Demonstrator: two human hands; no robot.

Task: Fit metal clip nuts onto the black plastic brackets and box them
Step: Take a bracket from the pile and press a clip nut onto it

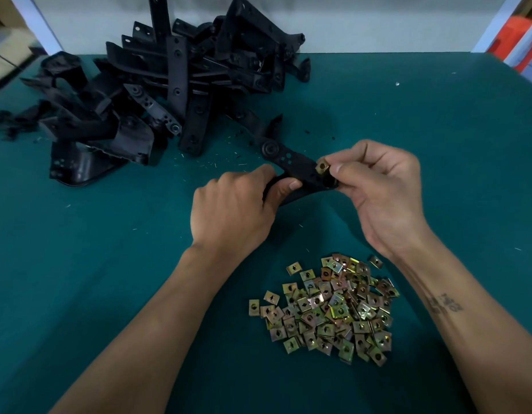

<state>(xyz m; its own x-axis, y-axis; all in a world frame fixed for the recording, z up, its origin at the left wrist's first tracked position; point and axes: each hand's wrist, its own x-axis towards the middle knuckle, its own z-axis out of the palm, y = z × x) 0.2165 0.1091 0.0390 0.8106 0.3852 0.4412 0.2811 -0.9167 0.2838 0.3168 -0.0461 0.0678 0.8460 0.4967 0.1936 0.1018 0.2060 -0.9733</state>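
My left hand (235, 207) grips the near end of a black plastic bracket (291, 162), which I hold just above the green table at mid-frame. My right hand (378, 192) pinches a brass-coloured clip nut (322, 167) between thumb and fingers, right at the bracket's right edge. Whether the nut sits fully on the bracket is hidden by my fingers. A loose heap of several clip nuts (327, 306) lies on the table between my forearms.
A big pile of black brackets (157, 94) fills the back left of the green table (438, 130). Small plastic shavings are scattered near the pile. White frame posts and something orange (515, 34) stand at the back right. No box is in view.
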